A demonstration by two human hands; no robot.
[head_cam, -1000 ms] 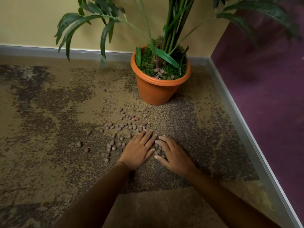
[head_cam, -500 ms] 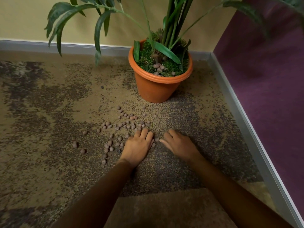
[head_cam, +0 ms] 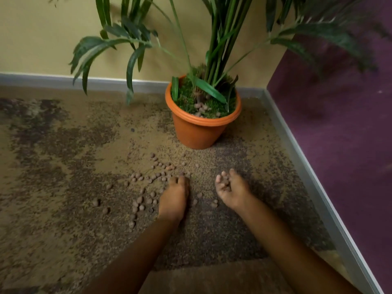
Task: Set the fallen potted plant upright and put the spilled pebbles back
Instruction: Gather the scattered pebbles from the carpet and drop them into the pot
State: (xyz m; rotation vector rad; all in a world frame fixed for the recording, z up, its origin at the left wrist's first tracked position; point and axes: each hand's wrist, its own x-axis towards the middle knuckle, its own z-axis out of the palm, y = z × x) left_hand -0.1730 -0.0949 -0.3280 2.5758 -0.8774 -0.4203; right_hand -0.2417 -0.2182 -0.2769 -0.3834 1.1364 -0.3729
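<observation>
— Pebbles [head_cam: 158,172], item one: where do they lie?

— Scattered loose on the carpet [head_cam: 63,166], a patch spreading from just ahead of my left hand [head_cam: 174,198] out to its left, with a few strays between my two hands. A small number already sit on the moss inside the pot [head_cam: 199,132].

— Pot, item two: condition?

— Upright, plant [head_cam: 214,49] standing, tucked into the corner where the yellow wall [head_cam: 42,39] meets the purple wall [head_cam: 339,124]. That half of the job looks done.

— Left hand, state?

— Palm down, fingers pressed together, tips touching the near edge of the patch. Whether anything is trapped under it I cannot tell.

— Right hand [head_cam: 231,187]?

— Turned palm up and cupped — a few pebbles rest in the hollow of it, fingers curled loosely round them. It is off the carpet, clear of the main patch.

— Bearing from hand to pot?

— Pot lies straight ahead and slightly left of my right hand, well apart from it, with open carpet between. My right hand is the nearer of the two and the loaded one, so I judge the next move to be a forward carry over the near rim — coming in low under the drooping fronds, tipping onto the moss.

— Remaining stock?

— Most of the spill is not yet gathered.
</observation>
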